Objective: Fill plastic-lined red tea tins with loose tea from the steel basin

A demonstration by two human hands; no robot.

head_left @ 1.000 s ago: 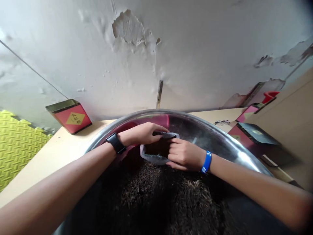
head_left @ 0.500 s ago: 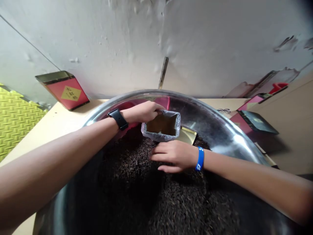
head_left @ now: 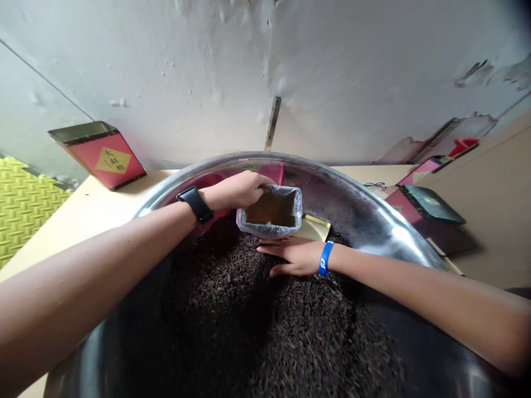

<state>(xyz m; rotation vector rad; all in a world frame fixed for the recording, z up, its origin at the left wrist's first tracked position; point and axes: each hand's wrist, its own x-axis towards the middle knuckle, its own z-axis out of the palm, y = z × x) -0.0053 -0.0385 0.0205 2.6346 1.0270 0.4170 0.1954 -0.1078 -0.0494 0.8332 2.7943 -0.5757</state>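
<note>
Right hand (head_left: pixel 295 256) moved nearer lined tin (head_left: pixel 269 228), fingers apart; left hand (head_left: pixel 243 189), fingers clamped on rim.

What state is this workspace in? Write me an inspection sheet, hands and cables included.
Surface: pale tabletop under a large metal basin.
Job's things: plastic-lined container in the basin, beside dark loose leaves.
Clutter: red tin at left, eyeglasses at right.
Hands: left hand grips the container's rim; right hand is open by the leaves, contact unclear.
Cables: thin dark line, cable or seam unclear.
Surroundings: flaking wall, yellow mat.
</note>
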